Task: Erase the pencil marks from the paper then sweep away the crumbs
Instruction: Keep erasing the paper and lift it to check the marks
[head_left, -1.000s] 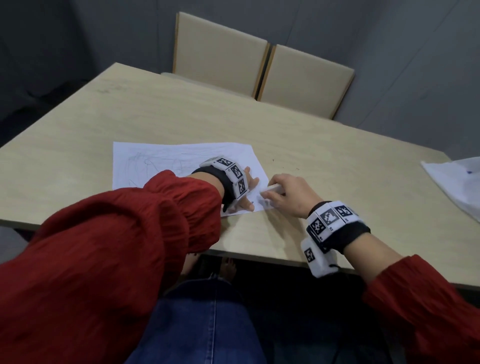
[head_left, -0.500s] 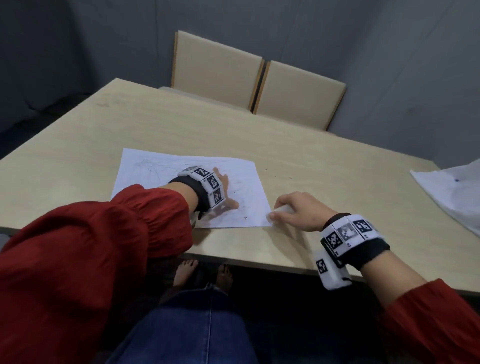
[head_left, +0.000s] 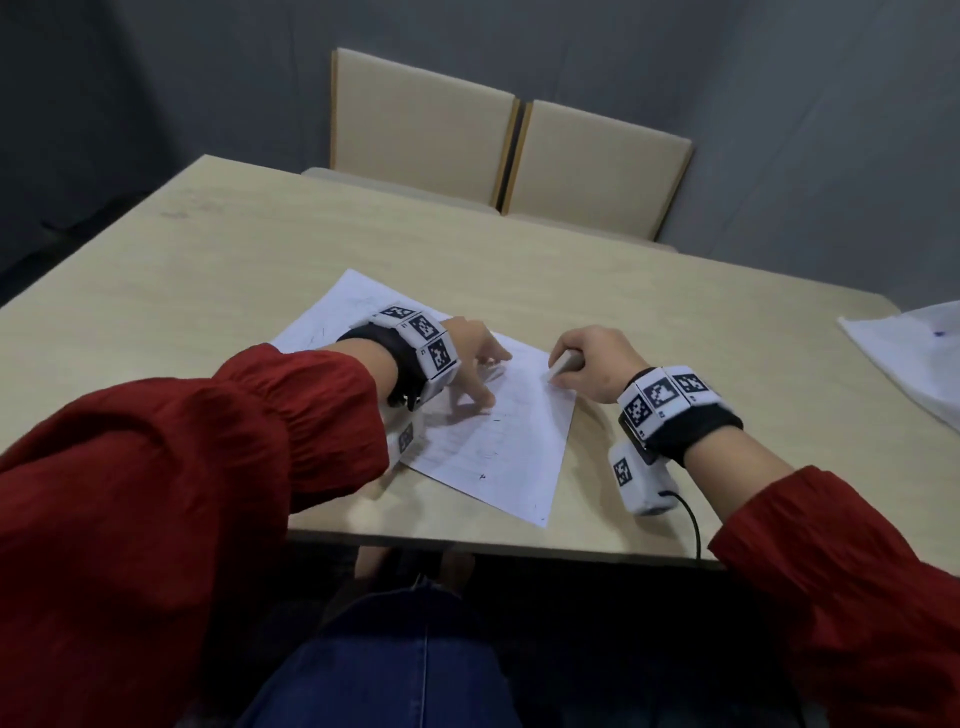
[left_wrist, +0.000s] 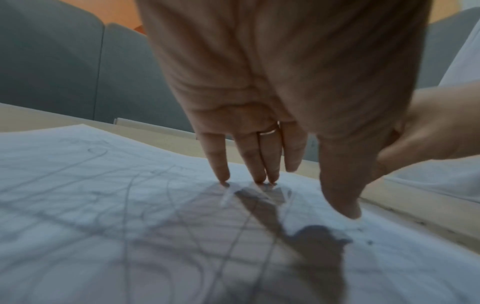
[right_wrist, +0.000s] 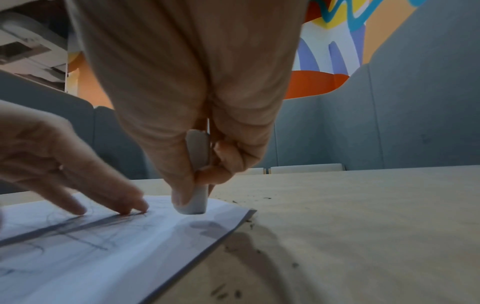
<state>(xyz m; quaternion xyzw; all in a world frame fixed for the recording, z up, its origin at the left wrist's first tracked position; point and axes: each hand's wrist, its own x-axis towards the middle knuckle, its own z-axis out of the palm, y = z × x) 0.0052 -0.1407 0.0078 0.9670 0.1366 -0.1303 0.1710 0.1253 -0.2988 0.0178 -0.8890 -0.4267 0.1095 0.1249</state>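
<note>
A light wooden table (head_left: 649, 322) is filling most of the room ahead of the seated person, with two beige chairs (head_left: 509, 150) standing side by side along its far edge. A white sheet (head_left: 914, 358) is lying at the table's right edge, partly out of view. The paper (head_left: 509, 447) covered in faint pencil marks (left_wrist: 161, 236) is lying skewed near the table's near edge, one corner pointing toward that edge. The person, in red sleeves (head_left: 171, 467) and blue jeans, is wearing tracker bands on both wrists. The left hand (head_left: 470, 364) is pressing down on the middle of the paper, fingers straight and slightly spread, fingertips (left_wrist: 223, 174) and thumb tip touching the sheet; a ring (left_wrist: 269, 131) is showing on one finger. The right hand (head_left: 592, 364) is gripping a white eraser (right_wrist: 197, 185) between thumb and curled fingers, holding it upright with its lower end touching the paper right at the sheet's right edge, near its far right corner. The two hands are sitting near each other, not touching. Dark eraser crumbs (right_wrist: 226, 292) are lying scattered on the bare table just beside the paper's right edge, with a few specks on the sheet itself near the left thumb.
</note>
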